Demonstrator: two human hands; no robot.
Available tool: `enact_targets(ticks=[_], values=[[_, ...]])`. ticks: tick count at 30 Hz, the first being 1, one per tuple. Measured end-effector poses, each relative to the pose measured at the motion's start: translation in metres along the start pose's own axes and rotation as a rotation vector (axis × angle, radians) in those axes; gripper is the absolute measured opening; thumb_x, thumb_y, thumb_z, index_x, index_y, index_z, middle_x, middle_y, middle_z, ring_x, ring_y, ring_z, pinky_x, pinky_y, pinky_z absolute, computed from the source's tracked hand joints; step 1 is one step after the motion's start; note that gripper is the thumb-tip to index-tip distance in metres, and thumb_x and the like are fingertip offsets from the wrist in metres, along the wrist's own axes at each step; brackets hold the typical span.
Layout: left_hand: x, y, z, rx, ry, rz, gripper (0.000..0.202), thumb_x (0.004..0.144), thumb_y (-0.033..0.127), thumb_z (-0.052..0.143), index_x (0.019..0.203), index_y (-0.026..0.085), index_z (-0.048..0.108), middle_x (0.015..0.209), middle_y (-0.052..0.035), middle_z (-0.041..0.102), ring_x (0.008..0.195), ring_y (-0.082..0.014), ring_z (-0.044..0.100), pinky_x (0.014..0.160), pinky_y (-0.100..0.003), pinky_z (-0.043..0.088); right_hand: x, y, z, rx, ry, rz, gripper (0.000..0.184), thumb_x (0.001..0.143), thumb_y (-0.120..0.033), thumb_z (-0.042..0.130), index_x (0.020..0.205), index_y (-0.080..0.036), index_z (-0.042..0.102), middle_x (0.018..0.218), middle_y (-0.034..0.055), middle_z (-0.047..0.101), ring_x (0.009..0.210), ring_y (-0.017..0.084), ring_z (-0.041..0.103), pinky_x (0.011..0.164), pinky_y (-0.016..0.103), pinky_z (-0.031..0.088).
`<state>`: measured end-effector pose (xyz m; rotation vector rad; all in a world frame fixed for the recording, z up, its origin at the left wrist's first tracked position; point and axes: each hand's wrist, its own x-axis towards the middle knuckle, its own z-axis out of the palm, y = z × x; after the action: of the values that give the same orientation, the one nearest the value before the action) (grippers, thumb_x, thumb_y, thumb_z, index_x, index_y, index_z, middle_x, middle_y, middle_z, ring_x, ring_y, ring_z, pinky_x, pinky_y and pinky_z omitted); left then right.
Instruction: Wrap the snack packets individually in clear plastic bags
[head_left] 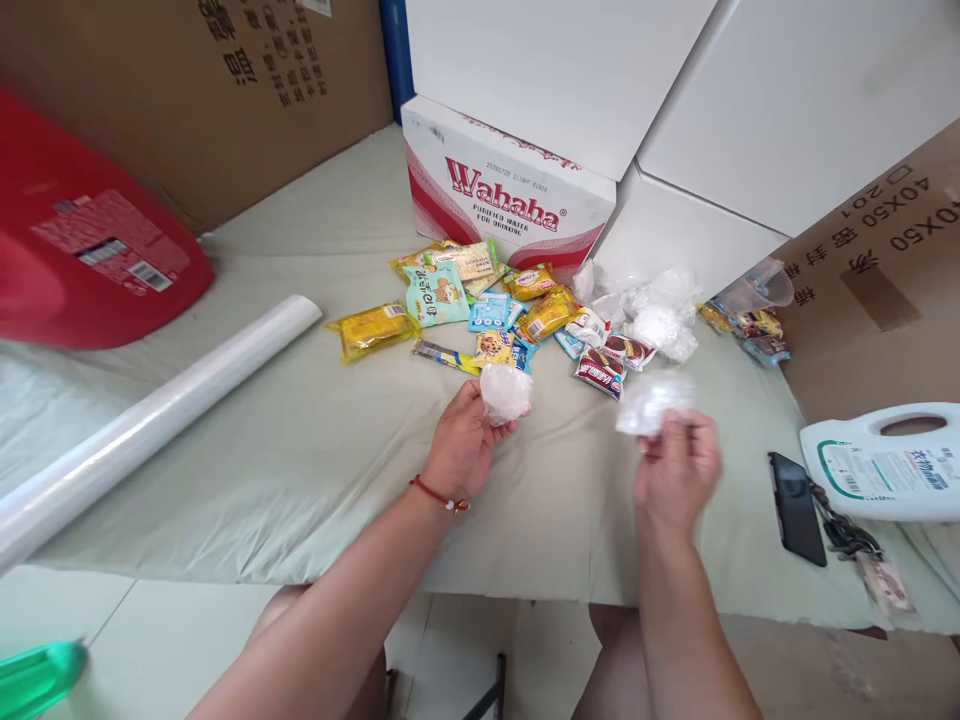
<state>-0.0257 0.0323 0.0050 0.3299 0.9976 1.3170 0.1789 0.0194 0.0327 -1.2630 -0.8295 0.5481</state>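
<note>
My left hand (pixel 469 430), with a red cord bracelet at the wrist, is closed on a translucent white plastic bag (pixel 506 393). To its right, my right hand (pixel 679 460) pinches a second clear plastic bag (pixel 654 402), which is smeared by motion. Just beyond my hands lies a loose pile of wrapped snacks: a mint-green packet (pixel 436 294), a yellow packet (pixel 375 330), a cookie packet (pixel 495 349) and dark red-and-white packets (pixel 601 372). More crumpled clear bags (pixel 664 315) are heaped behind my right hand.
Behind the snacks stands a Wahaha water carton (pixel 510 195). A plastic film roll (pixel 161 425) and red jug (pixel 90 235) lie left. On the right are a phone (pixel 796 508), keys (pixel 846 530), a white detergent bottle (pixel 885 460), a tub with snacks (pixel 765 285) and a cardboard box (pixel 885 290).
</note>
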Motion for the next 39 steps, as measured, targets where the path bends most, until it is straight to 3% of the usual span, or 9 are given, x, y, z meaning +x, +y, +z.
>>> enact_targets(ticks=[4, 7, 12, 16, 20, 23, 26, 31, 39], values=[[0.000, -0.003, 0.002, 0.084, 0.005, -0.019, 0.032, 0.065, 0.028, 0.074, 0.091, 0.019, 0.057, 0.075, 0.0037, 0.066, 0.058, -0.0083, 0.060, 0.051, -0.019, 0.040, 0.035, -0.045, 0.007, -0.246, 0.320, -0.600, 0.023, 0.094, -0.050, 0.058, 0.094, -0.028, 0.050, 0.082, -0.0001, 0.052, 0.056, 0.015, 0.054, 0.049, 0.032, 0.049], [0.001, -0.008, 0.007, 0.087, -0.012, -0.009, 0.032, 0.062, 0.027, 0.076, 0.088, 0.019, 0.058, 0.067, 0.0073, 0.061, 0.050, -0.0046, 0.050, 0.049, -0.017, 0.038, 0.082, -0.057, 0.031, -0.455, 0.258, -0.682, 0.027, 0.100, -0.052, 0.047, 0.107, -0.027, 0.054, 0.098, 0.0063, 0.058, 0.074, 0.020, 0.064, 0.066, 0.036, 0.058], [0.002, -0.011, 0.013, 0.074, -0.059, 0.036, 0.034, 0.061, 0.030, 0.080, 0.088, 0.016, 0.065, 0.075, 0.0031, 0.066, 0.060, -0.0071, 0.056, 0.057, -0.020, 0.043, 0.116, -0.036, 0.055, -0.707, -0.219, -0.470, 0.043, 0.088, -0.048, 0.067, 0.121, -0.020, 0.060, 0.124, 0.0155, 0.058, 0.094, 0.023, 0.065, 0.089, 0.044, 0.056], [0.002, -0.015, 0.012, 0.191, -0.101, 0.125, 0.023, 0.065, 0.029, 0.076, 0.079, 0.016, 0.063, 0.070, 0.0031, 0.063, 0.061, -0.0089, 0.053, 0.060, -0.022, 0.041, 0.042, -0.002, 0.033, -0.400, -0.486, -0.228, 0.030, 0.095, -0.047, 0.061, 0.113, -0.024, 0.066, 0.116, 0.0092, 0.065, 0.109, 0.022, 0.062, 0.095, 0.037, 0.054], [-0.004, -0.023, 0.010, 0.467, -0.138, 0.244, 0.016, 0.072, 0.029, 0.072, 0.076, 0.018, 0.061, 0.066, 0.0050, 0.057, 0.061, -0.0099, 0.047, 0.059, -0.023, 0.037, -0.032, 0.032, 0.007, -0.108, -0.814, 0.096, 0.059, 0.083, -0.048, 0.078, 0.135, -0.029, 0.058, 0.136, 0.0076, 0.060, 0.123, 0.024, 0.057, 0.102, 0.038, 0.051], [-0.009, -0.027, 0.009, 0.609, -0.160, 0.315, 0.011, 0.072, 0.026, 0.073, 0.075, 0.018, 0.065, 0.072, 0.0037, 0.056, 0.066, -0.0109, 0.050, 0.064, -0.024, 0.039, -0.046, 0.046, 0.002, -0.114, -0.828, 0.184, 0.046, 0.085, -0.042, 0.078, 0.128, -0.028, 0.066, 0.120, 0.0050, 0.068, 0.111, 0.022, 0.062, 0.100, 0.036, 0.050], [-0.009, -0.024, 0.009, 0.482, -0.155, 0.282, 0.017, 0.072, 0.030, 0.076, 0.076, 0.018, 0.066, 0.077, 0.0025, 0.059, 0.071, -0.0114, 0.053, 0.068, -0.025, 0.042, -0.035, 0.050, 0.004, -0.021, -0.719, 0.288, 0.024, 0.090, -0.044, 0.072, 0.105, -0.025, 0.076, 0.099, 0.0025, 0.072, 0.091, 0.018, 0.064, 0.088, 0.033, 0.053], [0.001, -0.019, 0.013, 0.132, -0.129, 0.104, 0.031, 0.067, 0.037, 0.083, 0.079, 0.019, 0.061, 0.074, 0.0035, 0.061, 0.069, -0.0111, 0.053, 0.064, -0.024, 0.044, -0.013, 0.045, 0.005, 0.196, -0.442, 0.600, 0.028, 0.068, -0.039, 0.091, 0.084, -0.022, 0.076, 0.080, -0.0018, 0.066, 0.066, 0.010, 0.053, 0.054, 0.020, 0.047], [0.008, -0.018, 0.016, 0.120, -0.060, 0.121, 0.040, 0.071, 0.048, 0.083, 0.070, 0.018, 0.057, 0.061, 0.0058, 0.052, 0.051, -0.0058, 0.043, 0.050, -0.021, 0.033, -0.003, 0.035, 0.000, 0.299, -0.364, 0.755, 0.036, 0.059, -0.031, 0.097, 0.074, -0.016, 0.067, 0.069, -0.0068, 0.056, 0.049, 0.001, 0.040, 0.039, 0.012, 0.035]])
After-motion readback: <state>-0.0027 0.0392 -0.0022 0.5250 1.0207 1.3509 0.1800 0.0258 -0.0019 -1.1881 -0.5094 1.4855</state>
